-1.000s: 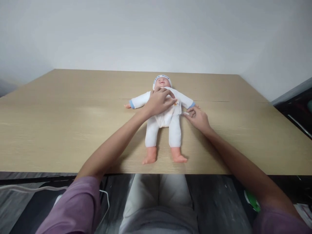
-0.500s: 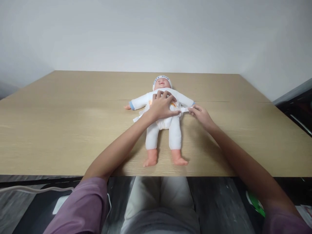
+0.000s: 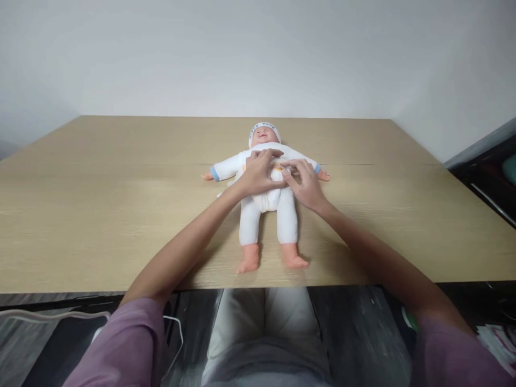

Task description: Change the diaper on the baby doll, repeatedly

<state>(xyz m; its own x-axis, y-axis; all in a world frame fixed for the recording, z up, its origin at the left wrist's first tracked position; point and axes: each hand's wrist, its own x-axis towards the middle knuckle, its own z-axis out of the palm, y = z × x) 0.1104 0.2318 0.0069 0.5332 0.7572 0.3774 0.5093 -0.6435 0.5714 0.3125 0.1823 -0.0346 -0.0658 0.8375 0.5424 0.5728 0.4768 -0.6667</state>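
A baby doll in a white suit and a white cap lies on its back on the wooden table, feet toward me. My left hand lies flat on the doll's belly, fingers stretched over the white cloth. My right hand has come onto the doll's belly from the right, its fingertips pinched on a white strip of the cloth at the waist. The two hands touch at the doll's middle and hide its chest.
A white wall stands behind the table. A dark shelf is at the right edge. Under the near table edge show my grey trousers, a white cable at left and a green thing at right.
My right hand has moved left from beside the doll's right side onto its belly, drawing the white strip across. My left hand has stayed pressed on the belly.
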